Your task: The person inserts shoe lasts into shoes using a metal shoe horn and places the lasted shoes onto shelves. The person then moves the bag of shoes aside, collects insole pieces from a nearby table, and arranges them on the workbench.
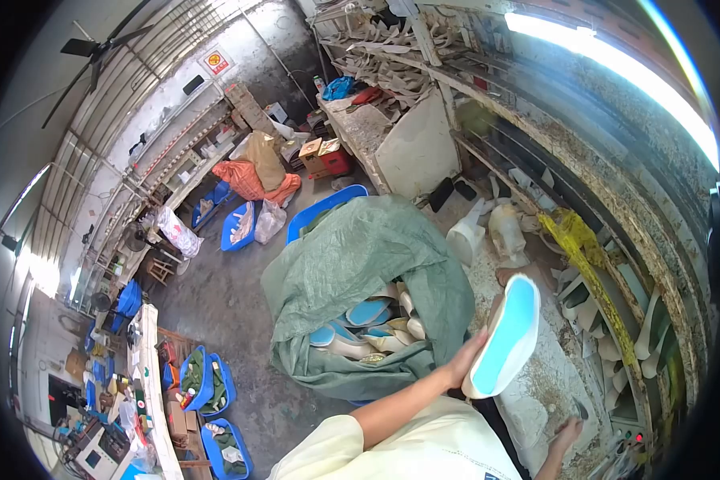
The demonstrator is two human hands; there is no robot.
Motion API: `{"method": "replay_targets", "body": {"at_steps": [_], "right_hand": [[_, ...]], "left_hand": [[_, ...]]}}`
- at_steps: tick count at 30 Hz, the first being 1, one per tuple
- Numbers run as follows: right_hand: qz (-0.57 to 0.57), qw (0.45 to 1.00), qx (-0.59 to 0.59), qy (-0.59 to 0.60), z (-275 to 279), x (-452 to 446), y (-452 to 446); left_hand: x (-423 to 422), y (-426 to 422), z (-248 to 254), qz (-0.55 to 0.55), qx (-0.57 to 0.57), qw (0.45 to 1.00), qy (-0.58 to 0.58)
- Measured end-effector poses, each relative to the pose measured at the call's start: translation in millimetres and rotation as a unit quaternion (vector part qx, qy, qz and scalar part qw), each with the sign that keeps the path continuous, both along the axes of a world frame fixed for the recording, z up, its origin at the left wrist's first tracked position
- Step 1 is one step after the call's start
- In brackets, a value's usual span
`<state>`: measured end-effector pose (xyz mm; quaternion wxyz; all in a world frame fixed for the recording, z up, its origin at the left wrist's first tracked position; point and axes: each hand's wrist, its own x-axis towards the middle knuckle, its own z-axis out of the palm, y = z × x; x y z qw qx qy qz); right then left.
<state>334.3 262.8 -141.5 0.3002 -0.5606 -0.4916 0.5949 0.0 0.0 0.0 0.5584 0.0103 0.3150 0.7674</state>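
Note:
A white shoe (pixel 504 340) with a light-blue surface facing me stands nearly upright in my left hand (pixel 466 362), whose fingers grip its lower left edge. Just left of that hand, a large green woven sack (pixel 356 248) gapes, with several similar white shoes (pixel 368 312) with blue surfaces jumbled inside. My right hand (pixel 566 438) is low at the right, over the worn, dusty bench (pixel 528 400). Its fingers look curled beside a small dark object (pixel 581 410); what they hold, if anything, is too small to make out.
A rack on the right holds several shoe-shaped pieces (pixel 656 332), with yellow plastic wrapping (pixel 576 240) on its rail. Blue bins (pixel 238 226) stand on the floor at left. Farther back are an orange sack (pixel 252 180) and cardboard boxes (pixel 312 156).

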Motion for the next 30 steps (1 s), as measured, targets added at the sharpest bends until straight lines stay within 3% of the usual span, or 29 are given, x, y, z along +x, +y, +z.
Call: {"method": "replay_targets", "body": {"at_steps": [2, 4, 6, 7, 10, 15, 17, 18, 21, 23, 24, 26, 27, 28, 29, 30], "right_hand": [[0.086, 0.995, 0.048, 0.034, 81, -55, -36], [0.221, 0.968, 0.093, 0.069, 144, -95, -63], [0.274, 0.933, 0.125, 0.198, 193, -130, -94], [0.268, 0.934, 0.121, 0.204, 220, -146, -109], [0.355, 0.840, 0.405, 0.070, 255, -185, -130], [0.430, 0.798, 0.423, -0.013, 289, -192, -156], [0.518, 0.710, 0.466, -0.107, 305, -198, -163], [0.562, 0.711, 0.410, -0.103, 307, -199, -164], [0.581, 0.695, 0.416, -0.085, 298, -201, -166], [0.601, 0.768, 0.205, -0.082, 305, -214, -155], [0.610, 0.774, 0.148, -0.086, 328, -220, -158], [0.577, 0.811, 0.098, 0.017, 324, -233, -157], [0.588, 0.808, 0.049, 0.006, 322, -231, -149], [0.608, 0.790, 0.073, 0.009, 323, -241, -143], [0.629, 0.771, 0.097, 0.011, 321, -254, -137], [0.617, 0.780, 0.098, 0.037, 311, -259, -137]], "left_hand": [[-16, 3, 12, 0.099, -0.084, 0.950, 0.285], [-36, 4, 20, 0.089, -0.081, 0.943, 0.311], [-47, 4, 49, 0.146, -0.116, 0.879, 0.439], [-47, 2, 58, 0.150, -0.117, 0.874, 0.447], [-47, 0, 62, 0.153, -0.102, 0.868, 0.462], [-54, -11, 66, 0.200, -0.091, 0.886, 0.408], [-59, -18, 66, 0.174, -0.157, 0.852, 0.468], [-61, -21, 68, 0.170, -0.156, 0.854, 0.467], [-62, -30, 82, 0.176, -0.141, 0.851, 0.475], [-76, -35, 75, 0.133, -0.114, 0.886, 0.430], [-76, -37, 74, 0.118, -0.090, 0.909, 0.388], [-84, -35, 57, 0.136, -0.042, 0.928, 0.343], [-87, -36, 43, 0.117, -0.083, 0.926, 0.349], [-91, -37, 28, 0.163, -0.134, 0.886, 0.412], [-112, -37, -4, 0.152, -0.057, 0.907, 0.389], [-116, -43, 39, 0.117, 0.016, 0.937, 0.329]]}}
